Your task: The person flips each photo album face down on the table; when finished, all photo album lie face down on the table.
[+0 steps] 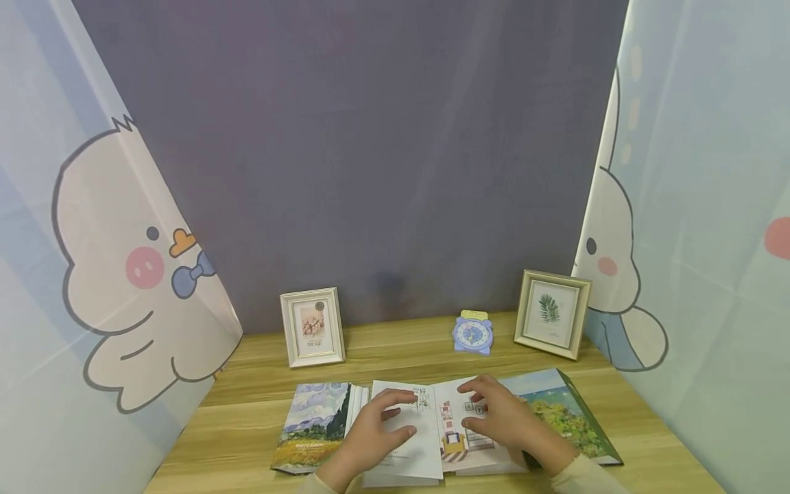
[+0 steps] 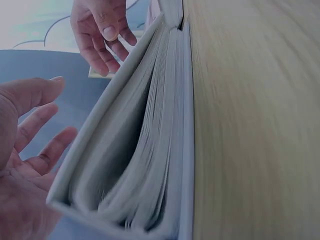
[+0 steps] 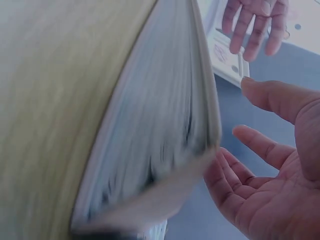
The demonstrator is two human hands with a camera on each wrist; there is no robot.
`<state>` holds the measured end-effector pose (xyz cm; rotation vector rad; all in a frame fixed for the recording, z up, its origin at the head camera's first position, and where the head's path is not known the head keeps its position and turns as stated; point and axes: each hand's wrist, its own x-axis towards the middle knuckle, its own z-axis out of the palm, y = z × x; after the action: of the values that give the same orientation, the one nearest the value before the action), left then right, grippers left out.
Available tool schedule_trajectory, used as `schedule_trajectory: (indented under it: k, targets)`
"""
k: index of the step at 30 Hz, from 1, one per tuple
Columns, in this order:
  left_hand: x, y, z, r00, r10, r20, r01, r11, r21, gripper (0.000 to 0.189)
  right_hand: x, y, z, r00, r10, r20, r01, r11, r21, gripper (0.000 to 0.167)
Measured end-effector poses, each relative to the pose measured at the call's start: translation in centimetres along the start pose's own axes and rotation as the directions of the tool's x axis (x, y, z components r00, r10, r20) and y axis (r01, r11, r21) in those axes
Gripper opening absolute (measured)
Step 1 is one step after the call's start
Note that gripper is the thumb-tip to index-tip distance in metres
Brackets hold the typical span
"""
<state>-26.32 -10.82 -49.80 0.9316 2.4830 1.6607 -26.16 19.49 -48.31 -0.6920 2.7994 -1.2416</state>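
Note:
My left hand (image 1: 370, 432) hovers over a white cover or page (image 1: 407, 442) with dark lettering, fingers loosely bent and nothing between them. Facing it, my right hand (image 1: 503, 415) is held over a pale pink printed cover or page (image 1: 453, 436), its fingers spread and empty. A photo album (image 1: 311, 429) with a painted field on its cover lies to the left. At the right lies another thick book (image 1: 568, 418) with a green landscape cover. Both wrist views show thick page blocks (image 2: 157, 145) edge-on, beside the spread fingers.
Two picture frames stand at the back, a flower-print frame (image 1: 313, 328) left and a leaf-print frame (image 1: 552, 314) right. A small blue clock (image 1: 473, 334) is between them. Wooden tabletop (image 1: 395, 350) lies before a grey curtain (image 1: 370, 171), with cartoon-printed curtains on both sides.

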Motion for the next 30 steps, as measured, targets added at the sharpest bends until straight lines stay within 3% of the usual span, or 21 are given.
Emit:
schedule_trajectory:
  k: [7, 12, 22, 30]
  targets:
    - [-1.3, -0.9, -1.5, 0.993, 0.009, -0.114, -0.003, 0.999, 0.054, 0.043, 1.1, -0.6, 1.9, 0.999, -0.045, 0.03, 0.045, 0.999, -0.021, 0.054]
    - [-2.1, -1.1, -2.4, 0.986, -0.019, -0.164, 0.028, 0.998, 0.055, 0.046, 1.5, -1.1, 3.1, 0.995, -0.08, 0.053, 0.082, 0.996, -0.028, 0.059]
    - [-3.3, -2.2, -3.8, 0.977, -0.063, -0.204, 0.068, 0.998, 0.016, 0.054, 2.3, -2.8, 4.5, 0.992, -0.101, 0.079, 0.106, 0.993, -0.051, 0.065]
    - [-4.1, -2.7, -4.4, 0.979, -0.107, -0.174, 0.108, 0.994, 0.0, 0.061, 2.7, -3.9, 5.5, 0.989, -0.118, 0.091, 0.129, 0.984, -0.123, 0.067]
